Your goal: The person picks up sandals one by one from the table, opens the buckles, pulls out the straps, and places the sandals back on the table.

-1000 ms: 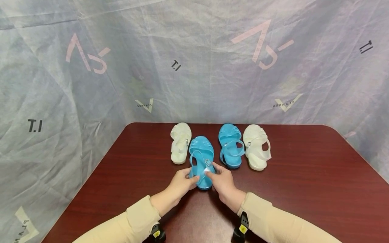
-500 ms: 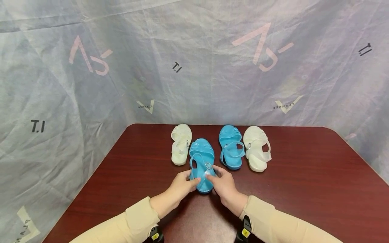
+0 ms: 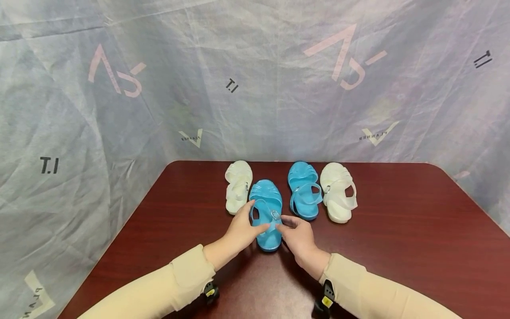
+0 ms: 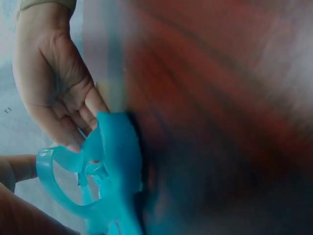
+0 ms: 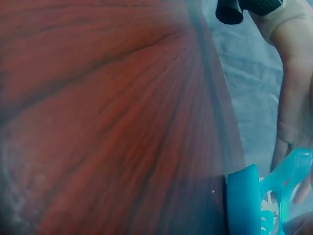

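Note:
A blue jelly sandal (image 3: 265, 195) rests on the table in front of me, toe pointing away, its strap loop standing up over the heel. My right hand (image 3: 299, 237) pinches the strap beside the metal buckle (image 3: 275, 215). From the other side, my left hand (image 3: 240, 228) holds the strap, index finger at the loop's outer side and thumb reaching to the middle near the right thumb. In the left wrist view the loop (image 4: 61, 196) shows close up, with the right hand beyond it. The exact contact of the left thumb is hard to see.
A white sandal (image 3: 238, 188) lies just left of the blue one. Farther right lie a second blue sandal (image 3: 304, 192) and a second white sandal (image 3: 337, 195). The dark red table (image 3: 398, 239) meets a grey printed cloth (image 3: 259, 110) behind.
My left index finger has moved forward along the strap loop, and the left thumb has shifted right toward the buckle side. The right hand stays at the strap.

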A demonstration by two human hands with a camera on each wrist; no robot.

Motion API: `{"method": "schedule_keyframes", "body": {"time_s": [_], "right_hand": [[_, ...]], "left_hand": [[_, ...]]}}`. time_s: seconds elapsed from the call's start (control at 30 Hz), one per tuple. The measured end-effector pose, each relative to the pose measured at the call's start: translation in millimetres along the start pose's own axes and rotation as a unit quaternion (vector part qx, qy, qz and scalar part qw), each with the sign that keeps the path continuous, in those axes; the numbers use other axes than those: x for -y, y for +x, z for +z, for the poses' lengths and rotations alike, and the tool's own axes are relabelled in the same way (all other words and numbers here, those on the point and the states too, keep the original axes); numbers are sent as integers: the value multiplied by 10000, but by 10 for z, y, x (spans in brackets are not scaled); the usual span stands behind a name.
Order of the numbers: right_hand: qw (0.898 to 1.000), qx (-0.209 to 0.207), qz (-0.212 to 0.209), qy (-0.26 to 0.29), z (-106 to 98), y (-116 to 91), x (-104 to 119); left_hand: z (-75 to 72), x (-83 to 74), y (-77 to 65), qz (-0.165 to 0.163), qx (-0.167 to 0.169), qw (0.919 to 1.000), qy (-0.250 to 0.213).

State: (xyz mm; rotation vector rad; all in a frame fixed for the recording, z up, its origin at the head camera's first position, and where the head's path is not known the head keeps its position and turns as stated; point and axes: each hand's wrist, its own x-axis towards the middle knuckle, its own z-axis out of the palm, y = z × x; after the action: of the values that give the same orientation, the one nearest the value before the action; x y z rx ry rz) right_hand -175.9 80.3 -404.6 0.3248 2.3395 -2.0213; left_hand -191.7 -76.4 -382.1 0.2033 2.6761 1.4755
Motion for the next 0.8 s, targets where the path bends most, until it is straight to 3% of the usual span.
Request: {"method": "schedule_keyframes", "body": {"time_s": [0.17,0.5,0.8], "right_hand": [[9998,-56,116,121,-38,-18,-24],[9991,-62,20,411,-101,10,-27],[9996,-152,110,201,-127,53,-19]], "left_hand": [[22,-37,108,186,128,9988,438],[-5,-68,296,556,742,9895,1106],[-19,35,487,1209,951,9781,1403]]}}
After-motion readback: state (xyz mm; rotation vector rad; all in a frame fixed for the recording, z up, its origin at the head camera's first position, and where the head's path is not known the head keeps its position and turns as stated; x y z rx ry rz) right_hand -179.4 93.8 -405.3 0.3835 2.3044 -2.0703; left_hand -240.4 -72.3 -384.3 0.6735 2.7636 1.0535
